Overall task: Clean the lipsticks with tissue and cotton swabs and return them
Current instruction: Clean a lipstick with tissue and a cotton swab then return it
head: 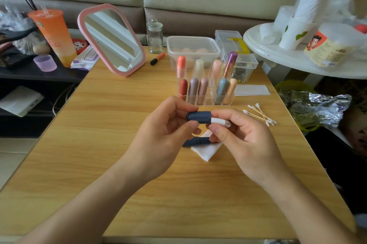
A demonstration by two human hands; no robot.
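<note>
Both grips are clamped above the middle of the table [119, 144]. The left grip [164, 134] pinches a dark blue cap [198, 117] between thumb and fingers, holding it on its side with the open end toward the right. The right grip [244, 140] pinches a twisted tissue [217, 120] whose end sits inside that open end.

At the far left of the table a pink-framed mirror [113, 39] stands tilted. A clear lidded box [193, 46] sits at the far edge, and just in front of it is a clear organizer [211, 97] with two rows of upright lipsticks [193, 90] in its compartments. One of them is a metallic purple tube leaning in the back right corner.

Directly below the hands a flat white tissue [206, 150] lies on the table. The dark blue lipstick body [195, 141] rests on its left edge, partly hidden by the fingers. A folded tissue [252, 90] lies just right of the organizer. A glass jar [155, 37] stands between the mirror and the lidded box, with an orange marker [157, 58] lying in front of it. A loose bundle of cotton swabs [260, 114] lies near the right edge of the table, beside the right grip but apart from it.
</note>
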